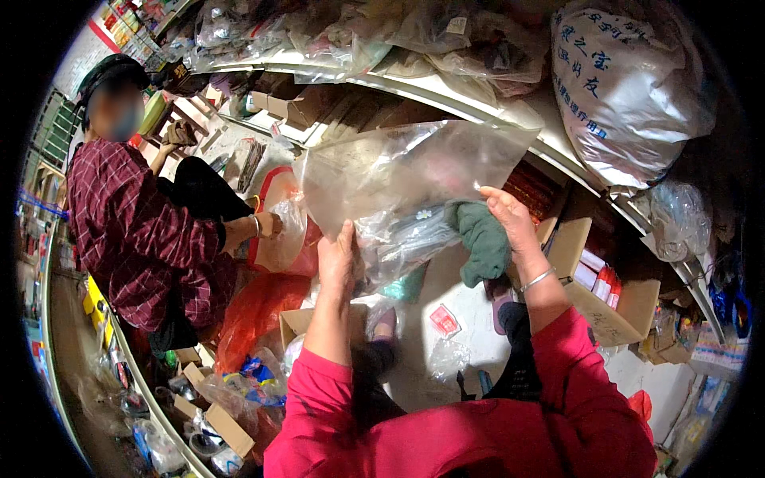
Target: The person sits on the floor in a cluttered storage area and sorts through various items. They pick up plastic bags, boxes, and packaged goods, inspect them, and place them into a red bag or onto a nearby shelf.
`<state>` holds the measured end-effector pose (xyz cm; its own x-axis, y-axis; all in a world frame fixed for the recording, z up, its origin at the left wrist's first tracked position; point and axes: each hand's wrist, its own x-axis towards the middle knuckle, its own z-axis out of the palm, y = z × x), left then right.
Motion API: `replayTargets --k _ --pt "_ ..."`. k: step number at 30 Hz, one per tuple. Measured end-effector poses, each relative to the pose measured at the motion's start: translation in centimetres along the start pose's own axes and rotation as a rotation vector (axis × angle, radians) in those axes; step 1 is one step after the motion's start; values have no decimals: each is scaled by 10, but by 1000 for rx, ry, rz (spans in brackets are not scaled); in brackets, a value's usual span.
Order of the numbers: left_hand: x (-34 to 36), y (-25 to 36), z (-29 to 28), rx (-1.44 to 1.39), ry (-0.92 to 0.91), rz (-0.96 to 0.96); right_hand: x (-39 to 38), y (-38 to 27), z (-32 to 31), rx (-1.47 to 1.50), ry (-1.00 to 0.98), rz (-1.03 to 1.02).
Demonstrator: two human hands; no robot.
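My left hand point(336, 259) is closed on the near left edge of a large clear plastic bag point(406, 163), thumb upward. My right hand point(514, 227) pinches the bag's right side, with a dark green cloth point(482, 243) hanging just beside its fingers; I cannot tell whether it holds the cloth too. Flat, pale blue items point(410, 227) show through the lower part of the bag. Below, between my feet, a small red and white packet point(445, 319) lies on the white floor point(442, 366).
A co-worker point(139, 231) in plaid crouches at left beside a red-rimmed bag point(267, 247). Bagged goods fill the curved shelf point(390, 64); a big white sack point(621, 95) sits at upper right. An open carton point(606, 303) stands right, mixed packages point(191, 414) lie lower left.
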<state>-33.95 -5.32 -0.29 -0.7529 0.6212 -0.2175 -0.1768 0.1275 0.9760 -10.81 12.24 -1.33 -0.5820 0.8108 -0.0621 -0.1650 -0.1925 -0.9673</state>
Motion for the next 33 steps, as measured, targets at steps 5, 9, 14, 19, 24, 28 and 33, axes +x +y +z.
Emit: replayTargets --k 5,9,14,19,24,28,33 --pt "4 10 -5 -22 53 62 5 -11 -19 -3 176 -53" --pt "-1 14 -5 18 22 57 4 -11 -24 -44 -34 -113" --pt "0 17 -19 -36 -57 60 6 -4 -60 -70 -276 200" --pt "-5 31 -22 98 -83 -16 18 -3 -64 -716 -298 -310" --pt "14 -3 -41 81 -145 161 9 13 -48 -638 -75 -155" --pt "27 -1 -55 -387 -46 135 17 4 -55 -157 -11 200" --pt "7 19 -57 -471 1 -71 21 13 -55 -65 -66 279"
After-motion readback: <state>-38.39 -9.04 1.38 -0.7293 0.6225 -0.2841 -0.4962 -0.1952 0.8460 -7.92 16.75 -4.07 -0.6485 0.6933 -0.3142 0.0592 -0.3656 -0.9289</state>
